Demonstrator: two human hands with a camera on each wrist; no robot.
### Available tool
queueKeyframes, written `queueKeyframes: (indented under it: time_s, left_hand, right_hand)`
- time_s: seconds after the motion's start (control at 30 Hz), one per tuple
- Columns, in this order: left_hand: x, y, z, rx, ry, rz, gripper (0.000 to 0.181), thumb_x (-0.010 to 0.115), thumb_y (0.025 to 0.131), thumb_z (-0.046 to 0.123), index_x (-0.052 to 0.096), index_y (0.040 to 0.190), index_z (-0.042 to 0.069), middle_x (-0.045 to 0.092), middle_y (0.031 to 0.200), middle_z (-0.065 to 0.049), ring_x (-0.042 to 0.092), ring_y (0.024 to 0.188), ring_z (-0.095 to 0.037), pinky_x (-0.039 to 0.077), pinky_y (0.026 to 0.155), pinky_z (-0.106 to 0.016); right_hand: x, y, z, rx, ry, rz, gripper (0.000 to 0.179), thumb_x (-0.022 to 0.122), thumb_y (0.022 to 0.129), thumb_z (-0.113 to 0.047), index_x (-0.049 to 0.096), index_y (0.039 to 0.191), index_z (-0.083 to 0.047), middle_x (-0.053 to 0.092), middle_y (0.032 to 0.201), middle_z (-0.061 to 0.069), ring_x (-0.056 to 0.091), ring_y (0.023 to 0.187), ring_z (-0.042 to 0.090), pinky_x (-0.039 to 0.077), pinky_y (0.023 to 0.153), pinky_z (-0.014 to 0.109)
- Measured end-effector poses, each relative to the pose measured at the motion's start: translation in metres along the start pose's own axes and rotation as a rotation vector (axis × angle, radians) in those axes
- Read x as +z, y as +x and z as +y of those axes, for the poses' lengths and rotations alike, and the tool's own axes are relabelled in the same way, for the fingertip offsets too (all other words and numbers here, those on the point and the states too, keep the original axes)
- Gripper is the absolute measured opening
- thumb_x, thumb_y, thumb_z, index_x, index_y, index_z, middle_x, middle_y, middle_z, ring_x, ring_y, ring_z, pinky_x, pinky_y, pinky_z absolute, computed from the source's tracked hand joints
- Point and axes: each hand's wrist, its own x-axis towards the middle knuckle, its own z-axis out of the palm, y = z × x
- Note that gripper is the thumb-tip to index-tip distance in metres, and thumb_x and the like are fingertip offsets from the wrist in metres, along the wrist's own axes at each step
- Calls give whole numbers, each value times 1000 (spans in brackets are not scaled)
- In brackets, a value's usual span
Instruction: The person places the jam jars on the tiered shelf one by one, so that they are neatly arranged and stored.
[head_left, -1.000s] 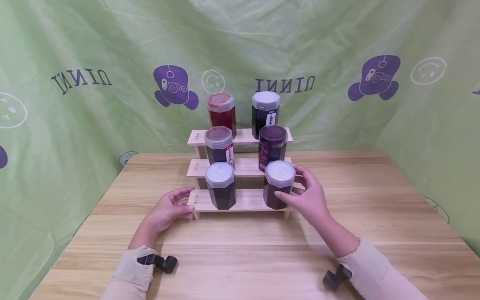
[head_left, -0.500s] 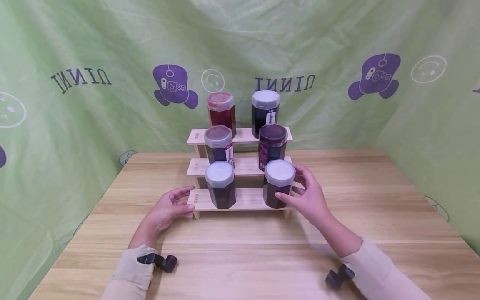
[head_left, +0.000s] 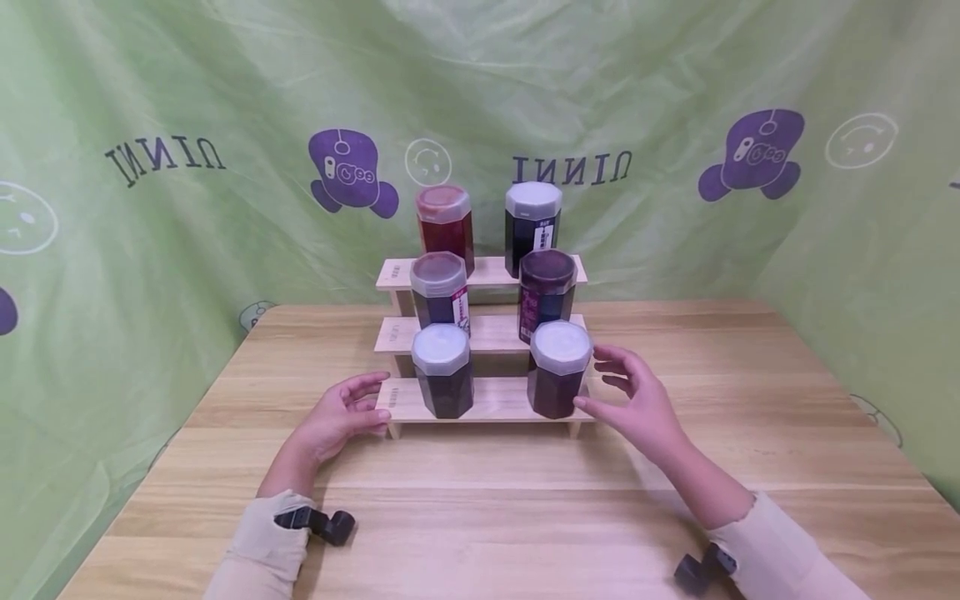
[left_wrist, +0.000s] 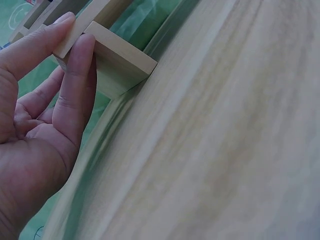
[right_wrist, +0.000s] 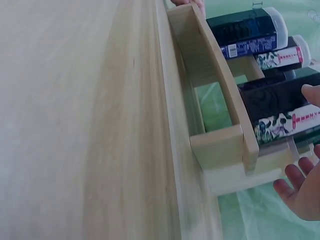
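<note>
A three-step wooden display rack (head_left: 495,398) bears several octagonal jars, two on each step. At the left end of its lowest step, my left hand (head_left: 336,421) pinches the board's end between thumb and fingers; the left wrist view shows this hand (left_wrist: 47,130) close up. Beside the dark, white-lidded jar (head_left: 557,392) at the lower right is my right hand (head_left: 641,412), its fingers spread and relaxed. Its thumb tip is right at the jar's side, and the other fingers stand off the jar. Another dark jar (head_left: 446,396) with a whitish lid shares that step.
The middle step has two dark jars, a left jar (head_left: 437,308) and a purple-lidded jar (head_left: 545,321). A red jar (head_left: 447,242) and a dark jar (head_left: 521,242) top the rack. A green printed curtain (head_left: 480,75) hangs behind the wooden table (head_left: 480,517).
My right hand has let go of the lower right jar and drawn back a little to the right, its fingers opening. My left hand and the jars have stayed in place.
</note>
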Motion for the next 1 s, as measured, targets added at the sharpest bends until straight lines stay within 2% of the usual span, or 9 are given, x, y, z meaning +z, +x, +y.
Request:
queueKeyframes:
  time_s: [0.07,0.27,0.5,0.63,0.73,0.9,1.0]
  left_hand:
    - [0,0,1,6,2,10,80,68,79,-15,28,147,-7,43,135,-23,65,98,-22,61,80,-39]
    - [2,-1,3,10,24,26,78,69,77,-14,30,144,-9,41,137,-27,64,101,-21,60,82,-40]
    - [-7,-5,3,19,95,47,77,73,76,-10,35,144,-8,41,142,-28,62,109,-17,56,91,-36]
    - [-16,-12,2,21,169,92,75,77,76,-4,40,142,-6,46,140,-26,61,113,-16,54,93,-29]
    - [-20,-18,2,24,200,125,73,79,76,0,42,140,-6,49,138,-26,59,118,-22,52,95,-26]
    - [-25,-27,4,49,253,147,71,77,79,3,41,140,-6,45,141,-27,51,126,-31,50,96,-22]
    - [-28,-34,6,61,281,158,69,74,82,2,40,141,-5,43,142,-27,50,127,-32,50,96,-21]
  right_hand:
    - [-3,-2,2,9,-4,2,71,84,76,-9,46,136,3,51,135,16,50,120,29,46,102,23]
    - [-13,-6,5,62,-29,2,70,82,79,-14,45,137,1,50,136,14,50,121,30,46,105,33]
    - [-27,-11,8,72,-41,47,69,79,83,-15,43,138,4,50,134,15,51,118,27,46,97,13]
    - [-34,-13,9,85,-56,51,69,78,84,-18,42,139,4,49,135,15,50,119,27,46,96,12]
    - [-39,-12,11,100,-71,36,71,78,84,-21,41,140,3,47,137,14,47,122,29,46,95,12]
    - [-48,-14,16,105,-113,3,75,78,84,-24,38,144,0,42,144,16,42,128,35,45,92,8]
    - [-54,-16,21,72,-151,-1,75,78,84,-22,39,145,-2,41,145,16,40,130,36,43,93,8]
